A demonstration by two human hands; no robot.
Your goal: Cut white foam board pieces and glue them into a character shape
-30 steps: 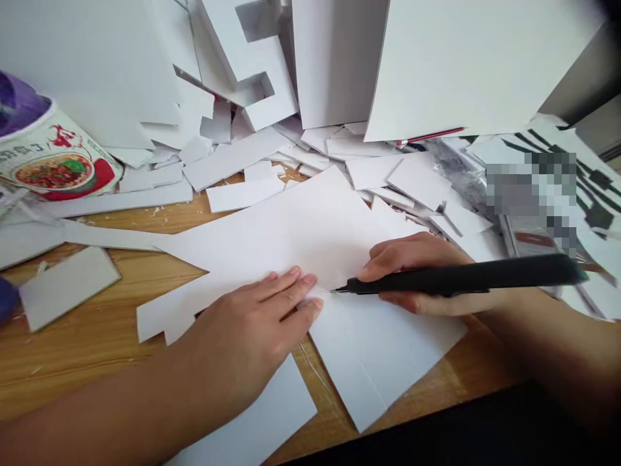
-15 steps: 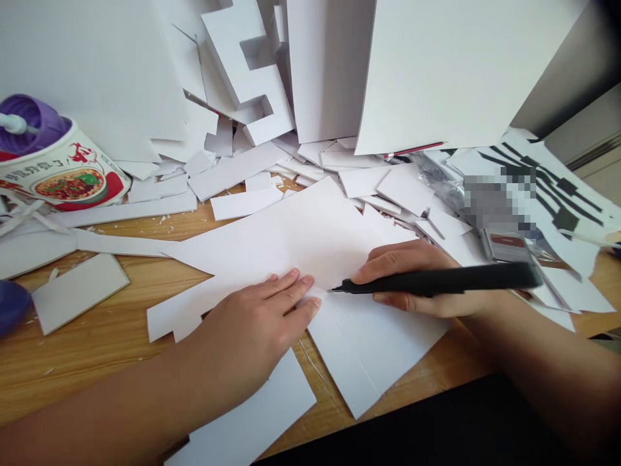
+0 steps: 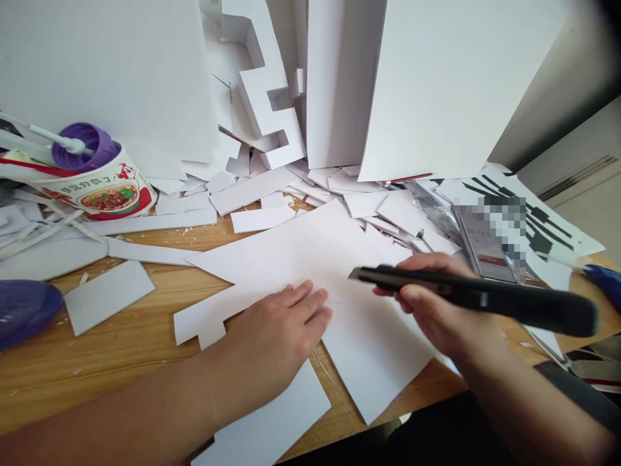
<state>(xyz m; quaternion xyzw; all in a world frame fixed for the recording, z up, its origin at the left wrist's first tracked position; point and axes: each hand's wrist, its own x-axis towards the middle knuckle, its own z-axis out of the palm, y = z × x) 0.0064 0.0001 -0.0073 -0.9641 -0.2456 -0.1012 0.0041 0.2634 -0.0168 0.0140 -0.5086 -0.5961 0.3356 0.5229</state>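
Note:
A white board sheet with stepped cut-outs along its left side lies flat on the wooden table. My left hand rests on it, fingers laid out and pressing near a faint short line. My right hand grips a black utility knife. Its blade points left and is held above the sheet, apart from the surface. Under my left wrist, part of another white board piece is hidden.
White offcuts lie piled behind the sheet, below large upright white boards. At left stand a paper food tub and a blue-purple object. A phone lies at right on paper with black shapes.
The knife tip has lifted off the sheet, and my right hand has turned so the handle tilts down to the right. My left hand stays on the board. The view has shifted slightly.

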